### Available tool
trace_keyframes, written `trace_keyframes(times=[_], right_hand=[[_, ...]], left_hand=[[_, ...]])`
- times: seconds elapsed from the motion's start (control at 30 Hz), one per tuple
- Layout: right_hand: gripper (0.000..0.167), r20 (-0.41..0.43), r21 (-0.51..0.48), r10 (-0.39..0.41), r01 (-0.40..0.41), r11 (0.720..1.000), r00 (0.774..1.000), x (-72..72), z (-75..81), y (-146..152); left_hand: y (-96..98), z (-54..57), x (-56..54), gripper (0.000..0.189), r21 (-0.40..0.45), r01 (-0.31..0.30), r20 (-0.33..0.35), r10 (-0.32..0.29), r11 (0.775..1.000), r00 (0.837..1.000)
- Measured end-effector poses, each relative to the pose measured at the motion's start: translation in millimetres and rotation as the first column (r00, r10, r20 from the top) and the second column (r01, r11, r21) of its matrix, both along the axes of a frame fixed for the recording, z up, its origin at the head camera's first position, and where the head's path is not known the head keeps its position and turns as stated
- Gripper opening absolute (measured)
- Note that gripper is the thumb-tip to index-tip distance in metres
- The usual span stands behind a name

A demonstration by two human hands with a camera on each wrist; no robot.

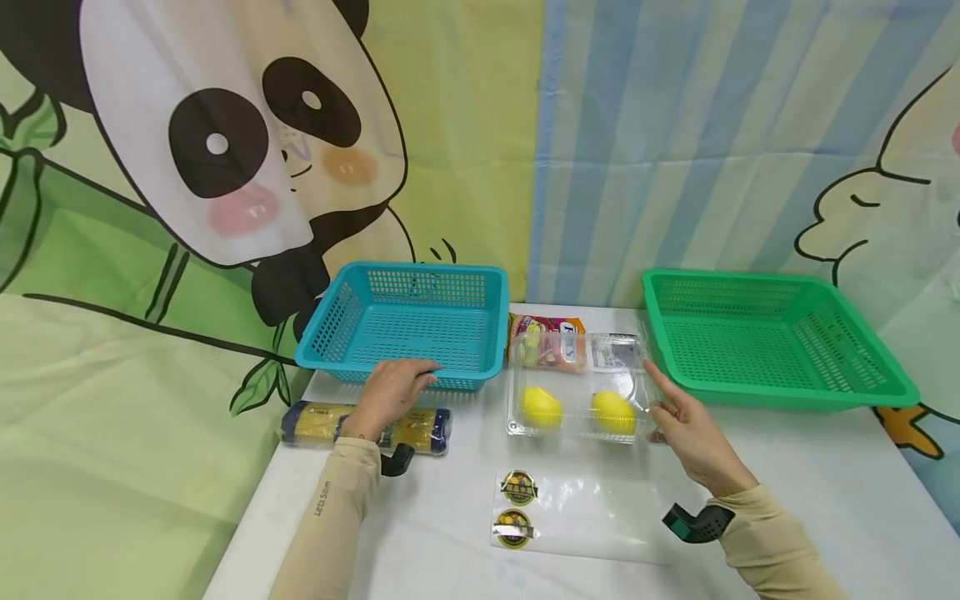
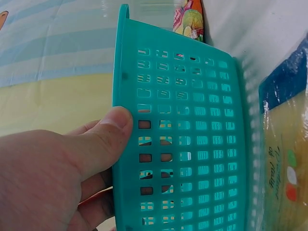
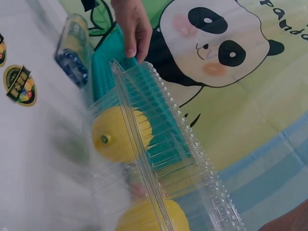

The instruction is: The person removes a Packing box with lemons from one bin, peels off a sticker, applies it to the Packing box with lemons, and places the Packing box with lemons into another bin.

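Note:
In the head view my left hand [image 1: 390,396] grips the front rim of a blue plastic basket [image 1: 420,279]. The left wrist view shows the thumb [image 2: 118,122] on the outer face and fingers behind the slotted wall. My right hand [image 1: 693,437] holds the right side of a clear plastic clamshell box [image 1: 573,392]. Inside sit two yellow lemons, the left lemon [image 1: 540,407] and the right lemon [image 1: 613,412]. In the right wrist view the box [image 3: 168,139] fills the middle, and just a sliver of that hand shows at the lower right corner.
A green basket [image 1: 780,392] stands at the right. A yellow and blue packet of pasta [image 1: 318,422] lies before the blue basket. Behind the box is a colourful bag [image 1: 555,325]. Clear film [image 1: 592,517] with round stickers [image 1: 517,487] lies in front. A printed curtain [image 1: 465,125] hangs behind.

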State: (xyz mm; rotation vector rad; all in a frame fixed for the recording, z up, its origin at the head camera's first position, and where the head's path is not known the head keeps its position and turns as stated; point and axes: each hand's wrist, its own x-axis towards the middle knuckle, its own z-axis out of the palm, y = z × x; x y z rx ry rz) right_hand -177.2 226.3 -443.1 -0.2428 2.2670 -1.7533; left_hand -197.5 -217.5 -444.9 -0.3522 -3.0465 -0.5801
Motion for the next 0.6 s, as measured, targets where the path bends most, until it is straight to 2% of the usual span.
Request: trace_keyframes(times=[0.27, 0.6], right_hand=[[0.07, 0.025, 0.017, -0.037, 0.036, 0.999, 0.999, -0.2, -20.5, -3], [0.071, 0.023, 0.023, -0.042, 0.042, 0.999, 0.999, -2.4, -30.6, -3]], left_hand=[[0.7, 0.6, 0.0, 0.031, 0.005, 0.008, -0.011, -0.008, 1.0, 1.0], [0.3, 0.1, -0.2, 0.031, 0.007, 0.002, -0.011, -0.002, 1.0, 1.0]])
